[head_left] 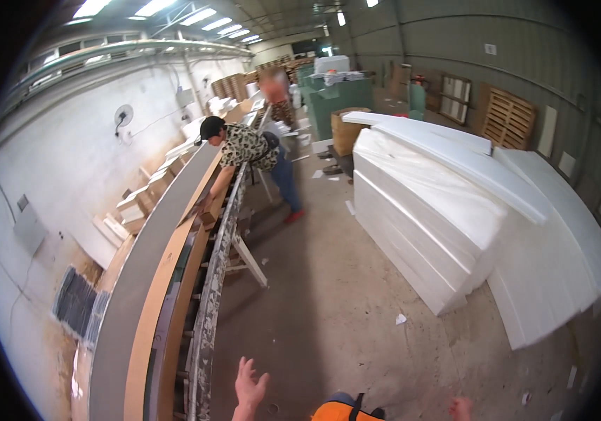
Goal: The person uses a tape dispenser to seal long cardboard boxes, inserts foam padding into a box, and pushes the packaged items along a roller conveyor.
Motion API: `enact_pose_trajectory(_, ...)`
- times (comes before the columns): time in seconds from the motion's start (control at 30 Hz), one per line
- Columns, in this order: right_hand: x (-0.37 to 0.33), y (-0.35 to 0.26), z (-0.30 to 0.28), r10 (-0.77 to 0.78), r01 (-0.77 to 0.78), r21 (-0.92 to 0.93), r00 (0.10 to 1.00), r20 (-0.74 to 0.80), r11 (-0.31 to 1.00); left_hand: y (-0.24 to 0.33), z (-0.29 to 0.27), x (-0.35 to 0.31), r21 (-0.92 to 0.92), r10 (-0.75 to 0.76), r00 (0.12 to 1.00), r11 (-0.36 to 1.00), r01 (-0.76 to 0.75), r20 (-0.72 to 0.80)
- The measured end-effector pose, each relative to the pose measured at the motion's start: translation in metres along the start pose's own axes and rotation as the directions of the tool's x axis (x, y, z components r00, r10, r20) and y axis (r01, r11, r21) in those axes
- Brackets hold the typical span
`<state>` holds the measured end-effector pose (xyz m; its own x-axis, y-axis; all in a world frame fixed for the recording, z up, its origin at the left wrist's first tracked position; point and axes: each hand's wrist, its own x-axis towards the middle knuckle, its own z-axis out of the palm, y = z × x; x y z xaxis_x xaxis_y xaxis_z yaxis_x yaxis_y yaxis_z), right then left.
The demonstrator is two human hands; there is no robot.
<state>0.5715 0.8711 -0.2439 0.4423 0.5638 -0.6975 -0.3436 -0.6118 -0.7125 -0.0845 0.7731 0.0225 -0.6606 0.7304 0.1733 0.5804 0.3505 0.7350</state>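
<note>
Carton (147,337) of brown cardboard, one and very long, lies open along the table (209,316), and its flap stands up on the far side. Of bare hands belonging to the wearer, two are visible. Left grip (250,387) is at the lower edge, with fingers spread and thumb apart; it has hold of nothing. From this grip, the carton lies to the left, beyond the paint-spotted edge of the table, near but not touching. Right grip (461,408) is only partly inside the view and blurred, so I cannot tell how far it is open or whether it has something; the carton is well apart from it, far to its left. Two other people are present: one co-worker (250,149) in a patterned shirt and dark cap bends over the table, one arm reaching to the carton, and one blurred person (272,85) stands farther back. On the right side, one large stack of white slabs (413,217) stands on the floor (314,330), and beside it one wide white sheet (546,266) leans. One fan (123,116) is fixed on the left wall (69,154).
</note>
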Motion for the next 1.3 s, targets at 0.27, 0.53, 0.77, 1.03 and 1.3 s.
enact_pose_trajectory(0.27,0.224,-0.077,-0.056,0.007,0.0,-0.09,0.997,0.072,0.996,0.056,0.188,0.114,-0.04,-0.206,0.978,0.978,0.205,-0.022)
enact_pose_trajectory(0.53,0.275,-0.284,-0.161,0.19,-0.437,0.411,0.835,0.517,0.8,0.229,0.353,0.192,-0.22,0.133,0.806,0.976,-0.004,0.576)
enact_pose_trajectory(0.77,0.308,-0.554,0.022,-0.355,0.42,0.148,0.874,-0.332,0.895,0.175,0.381,0.173,0.137,-0.171,0.841,0.984,0.117,0.513)
enact_pose_trajectory(1.03,0.41,-0.759,0.087,-0.42,0.424,-0.063,0.847,-0.325,0.903,0.239,0.433,0.105,0.22,-0.361,0.791,0.932,0.288,0.494)
enact_pose_trajectory(1.3,0.419,-0.832,0.136,-0.466,0.403,-0.289,0.864,-0.194,0.868,0.366,0.481,0.139,0.388,-0.375,0.698,0.909,0.15,0.609)
